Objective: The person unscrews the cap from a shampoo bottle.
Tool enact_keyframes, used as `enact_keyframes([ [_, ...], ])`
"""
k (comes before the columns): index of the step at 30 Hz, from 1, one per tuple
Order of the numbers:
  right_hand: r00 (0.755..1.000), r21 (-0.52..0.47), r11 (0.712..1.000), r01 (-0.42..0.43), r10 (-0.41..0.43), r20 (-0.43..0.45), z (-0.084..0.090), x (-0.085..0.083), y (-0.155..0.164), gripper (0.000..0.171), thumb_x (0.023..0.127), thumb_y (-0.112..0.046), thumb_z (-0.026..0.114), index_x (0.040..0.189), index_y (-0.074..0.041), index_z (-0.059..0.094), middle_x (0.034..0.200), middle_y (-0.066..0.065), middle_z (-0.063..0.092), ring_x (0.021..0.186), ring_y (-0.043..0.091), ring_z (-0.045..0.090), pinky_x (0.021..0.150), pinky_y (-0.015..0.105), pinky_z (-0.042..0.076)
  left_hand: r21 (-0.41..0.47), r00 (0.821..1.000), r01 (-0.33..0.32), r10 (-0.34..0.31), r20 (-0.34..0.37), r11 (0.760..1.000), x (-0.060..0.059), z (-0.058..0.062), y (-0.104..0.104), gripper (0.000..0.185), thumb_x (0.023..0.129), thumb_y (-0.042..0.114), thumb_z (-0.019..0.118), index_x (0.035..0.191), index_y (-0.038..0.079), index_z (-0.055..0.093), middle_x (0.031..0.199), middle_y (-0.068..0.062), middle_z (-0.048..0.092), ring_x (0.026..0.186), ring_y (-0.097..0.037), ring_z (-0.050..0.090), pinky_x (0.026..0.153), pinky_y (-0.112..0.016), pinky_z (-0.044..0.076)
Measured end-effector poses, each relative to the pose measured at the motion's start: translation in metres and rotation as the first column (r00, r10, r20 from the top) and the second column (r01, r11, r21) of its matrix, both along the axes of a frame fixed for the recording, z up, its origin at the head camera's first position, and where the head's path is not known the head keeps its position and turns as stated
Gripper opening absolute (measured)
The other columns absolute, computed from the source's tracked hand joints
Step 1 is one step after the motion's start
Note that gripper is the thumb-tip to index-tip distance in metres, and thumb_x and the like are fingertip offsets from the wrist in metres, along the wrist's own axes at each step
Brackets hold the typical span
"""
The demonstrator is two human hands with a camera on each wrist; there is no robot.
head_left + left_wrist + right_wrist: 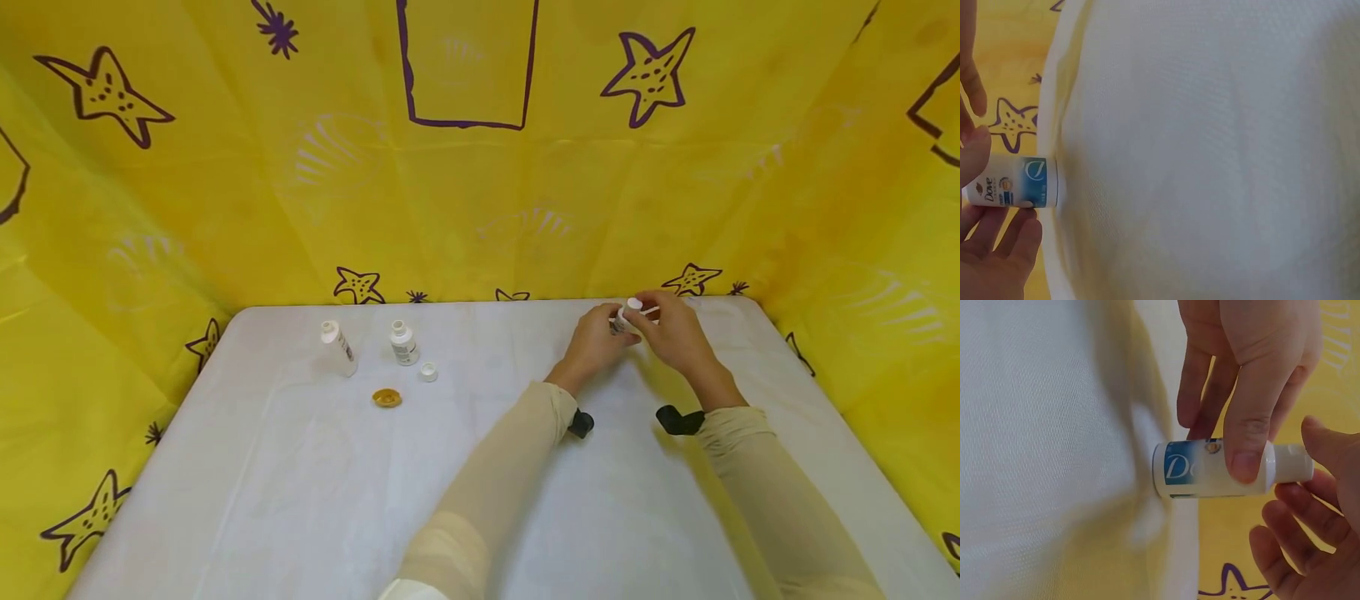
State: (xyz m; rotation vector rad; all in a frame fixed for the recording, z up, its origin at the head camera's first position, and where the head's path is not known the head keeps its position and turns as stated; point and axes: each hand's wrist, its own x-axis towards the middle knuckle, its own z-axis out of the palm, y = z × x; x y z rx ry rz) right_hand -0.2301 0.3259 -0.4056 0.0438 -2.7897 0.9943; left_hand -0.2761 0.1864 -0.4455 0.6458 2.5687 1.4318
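Note:
Near the back right of the table, my left hand (pixel 596 337) grips a small white Dove bottle (pixel 1200 469) with a blue band around its lower part. The thumb lies along one side of the bottle, the fingers along the other. My right hand (pixel 671 329) is at the bottle's top, its thumb and index finger pinching the white cap (pixel 1293 464). Its other fingers spread loosely beside the cap. In the left wrist view the bottle's base shows close to the white tabletop, while the cap is out of sight.
Toward the left stand a slim white bottle (pixel 340 348) without a visible cap and a shorter open white bottle (pixel 404 343). A loose white cap (pixel 428 372) and a small amber-coloured piece (pixel 387 398) lie close by. Yellow patterned curtains (pixel 465 200) surround the white table (pixel 300 483).

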Motion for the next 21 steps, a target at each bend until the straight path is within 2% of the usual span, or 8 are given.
enact_keyframes([
  [5, 1.0, 0.022, 1.0, 0.013, -0.013, 0.0, 0.001, 0.001, -0.004, 0.042, 0.103, -0.031, 0.062, 0.123, 0.006, 0.059, 0.115, 0.025, 0.064, 0.105, 0.04, 0.061, 0.085, 0.046, 0.051, 0.009, 1.0, -0.008, 0.008, -0.005, 1.0, 0.002, 0.0, -0.002, 0.046, 0.09, 0.028, 0.08, 0.129, 0.01, 0.064, 0.123, -0.003, 0.069, 0.091, -0.011, 0.059, 0.081, -0.016, 0.05],
  [11, 1.0, 0.05, 0.999, 0.001, -0.002, 0.019, 0.004, 0.003, -0.007, 0.041, 0.105, -0.032, 0.057, 0.122, 0.006, 0.06, 0.115, 0.025, 0.065, 0.105, 0.039, 0.061, 0.085, 0.048, 0.052, 0.011, 1.0, -0.011, 0.011, -0.005, 1.0, 0.005, 0.002, -0.007, 0.043, 0.091, 0.028, 0.078, 0.127, 0.009, 0.064, 0.12, -0.004, 0.069, 0.083, -0.008, 0.057, 0.07, -0.013, 0.048],
  [16, 1.0, 0.052, 0.999, 0.003, -0.003, -0.011, 0.005, 0.006, -0.012, 0.04, 0.107, -0.028, 0.055, 0.123, 0.008, 0.06, 0.114, 0.026, 0.066, 0.102, 0.039, 0.062, 0.083, 0.048, 0.052, 0.007, 1.0, -0.002, 0.002, -0.028, 1.0, 0.006, 0.002, -0.012, 0.042, 0.092, 0.03, 0.077, 0.126, 0.009, 0.065, 0.121, -0.004, 0.07, 0.087, -0.01, 0.059, 0.075, -0.014, 0.049],
  [21, 0.999, 0.026, 1.0, -0.006, 0.007, -0.052, 0.008, 0.008, -0.017, 0.043, 0.108, -0.025, 0.052, 0.129, 0.013, 0.057, 0.118, 0.03, 0.064, 0.105, 0.043, 0.062, 0.086, 0.054, 0.052, 0.021, 1.0, -0.002, 0.003, -0.031, 1.0, 0.009, 0.001, -0.016, 0.043, 0.093, 0.033, 0.076, 0.128, 0.01, 0.065, 0.121, -0.002, 0.072, 0.093, -0.01, 0.062, 0.08, -0.016, 0.053],
])
